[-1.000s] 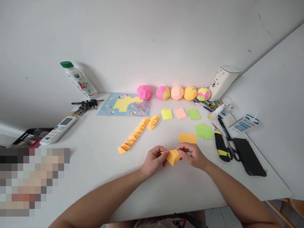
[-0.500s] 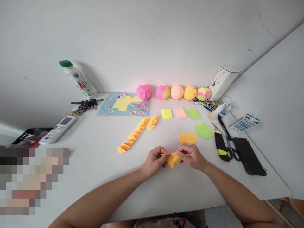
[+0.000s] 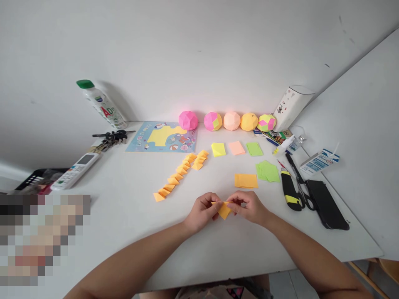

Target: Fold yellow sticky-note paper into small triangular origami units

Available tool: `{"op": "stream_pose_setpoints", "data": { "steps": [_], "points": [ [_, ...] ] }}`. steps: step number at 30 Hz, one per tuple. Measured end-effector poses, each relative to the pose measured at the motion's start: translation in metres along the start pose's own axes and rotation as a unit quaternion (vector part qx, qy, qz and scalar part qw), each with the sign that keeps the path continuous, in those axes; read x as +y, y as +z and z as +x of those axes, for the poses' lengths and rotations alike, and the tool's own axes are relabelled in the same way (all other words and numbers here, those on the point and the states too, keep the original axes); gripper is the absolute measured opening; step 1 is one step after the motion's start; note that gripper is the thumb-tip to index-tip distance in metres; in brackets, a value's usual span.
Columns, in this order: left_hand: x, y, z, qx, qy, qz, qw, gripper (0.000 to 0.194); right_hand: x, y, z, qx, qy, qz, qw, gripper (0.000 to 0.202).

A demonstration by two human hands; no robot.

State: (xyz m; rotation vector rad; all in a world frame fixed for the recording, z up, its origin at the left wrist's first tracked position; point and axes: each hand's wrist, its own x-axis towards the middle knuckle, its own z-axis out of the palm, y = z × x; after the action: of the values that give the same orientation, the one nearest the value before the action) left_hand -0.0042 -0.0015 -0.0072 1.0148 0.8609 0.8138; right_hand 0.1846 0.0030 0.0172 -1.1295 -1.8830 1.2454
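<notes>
Between both hands is a small folded orange paper piece [image 3: 224, 211], its point hanging toward me. My left hand [image 3: 204, 211] pinches its left side with thumb and fingers. On the other side, my right hand [image 3: 249, 207] grips the right edge, thumb on top; the fingertips partly hide the paper. Just beyond my right hand lies a stack of orange sticky notes [image 3: 246, 180]. A slanting row of folded orange paper units [image 3: 177, 176] lies to the left, beyond my left hand. Loose green paper pieces [image 3: 268, 171] rest right of the orange stack.
Several paper balls [image 3: 232, 121] line the wall. Yellow [image 3: 218, 149], pink [image 3: 237, 148] and green notes [image 3: 254, 149] lie before them. At right are a utility knife [image 3: 290, 191], scissors [image 3: 308, 202] and a black phone [image 3: 330, 205]; at left, a remote control [image 3: 75, 171] and a bottle [image 3: 104, 106].
My right hand has shifted slightly left, closer to my left hand. The orange paper's right side is now folded inward, so the piece looks narrower.
</notes>
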Motion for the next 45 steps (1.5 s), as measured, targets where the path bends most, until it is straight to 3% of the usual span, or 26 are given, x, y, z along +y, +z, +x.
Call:
{"op": "stream_pose_setpoints", "data": {
  "steps": [10,17,19,26,32,38,45],
  "points": [
    [0.003,0.002,-0.001,0.014,-0.007,-0.008,1.000,0.030,-0.007,-0.007,-0.001,0.018,-0.040,-0.052,0.998,0.026],
    [0.000,-0.001,0.002,0.021,-0.002,-0.040,0.999,0.027,-0.007,-0.014,0.001,0.053,-0.019,0.028,0.998,0.021],
    [0.000,-0.001,0.002,0.019,0.000,-0.040,0.999,0.027,-0.006,-0.012,0.002,0.050,-0.025,0.019,0.998,0.014],
    [-0.001,0.001,0.000,0.003,0.002,-0.006,1.000,0.028,-0.003,-0.001,-0.001,-0.006,0.001,-0.004,1.000,0.015],
    [0.001,0.002,-0.001,0.006,0.004,0.008,1.000,0.028,-0.006,-0.004,0.000,-0.006,0.021,-0.002,1.000,0.019],
    [0.001,0.002,-0.001,-0.019,0.004,0.026,0.999,0.029,-0.004,0.003,-0.001,-0.002,-0.015,-0.031,0.999,0.009],
    [0.002,0.006,-0.004,-0.032,0.007,0.054,0.998,0.031,-0.003,0.009,-0.004,0.014,-0.009,-0.052,0.999,0.010]
  ]
}}
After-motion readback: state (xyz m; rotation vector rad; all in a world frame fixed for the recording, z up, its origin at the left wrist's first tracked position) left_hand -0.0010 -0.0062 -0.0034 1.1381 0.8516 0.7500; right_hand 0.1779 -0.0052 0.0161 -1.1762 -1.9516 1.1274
